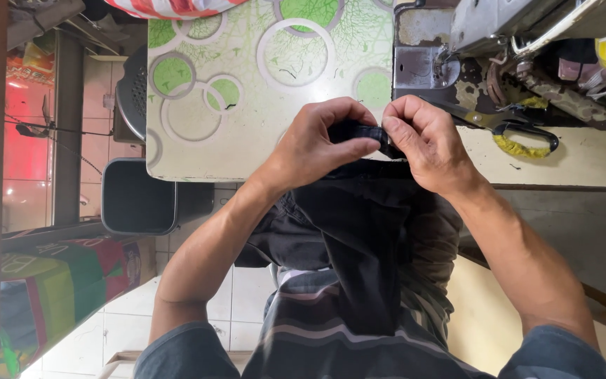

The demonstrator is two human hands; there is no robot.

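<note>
The dark garment (359, 231) is black cloth, soft and creased, hanging from the table edge down over the person's lap; its upper edge is gathered into a narrow folded band (366, 132), pinched between the left hand (317, 144) and the right hand (426, 140) just above the table's near edge. Below the pinch the cloth widens; it drapes in loose folds, with a flatter central panel running straight down.

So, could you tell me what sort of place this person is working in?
Probably a small tailoring or sewing workshop: a worn sewing machine stands on the table, scissors lie beside it, and the left hand and right hand pinch the edge of a dark garment.
</note>
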